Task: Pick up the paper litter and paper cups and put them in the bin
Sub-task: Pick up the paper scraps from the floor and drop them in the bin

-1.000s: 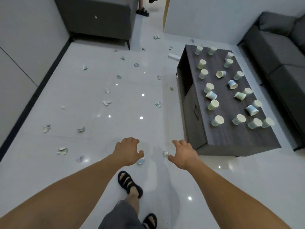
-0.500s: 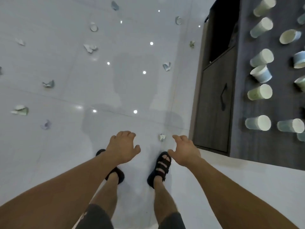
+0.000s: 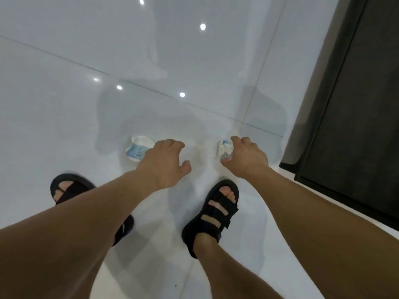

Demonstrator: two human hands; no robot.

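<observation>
Loosely spread, left hand (image 3: 164,164) and right hand (image 3: 248,159) hover over paper scraps (image 3: 138,150), cabinet (image 3: 356,126) edge just right, open floor (image 3: 64,104) left.

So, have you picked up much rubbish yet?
Nothing looks done here. Both hands are empty: the left hand reaches over the bigger paper scrap, and the right hand is spread beside the smaller paper scrap, both lying on the floor. To do: grab them, then bin them; no bin shows.
</observation>
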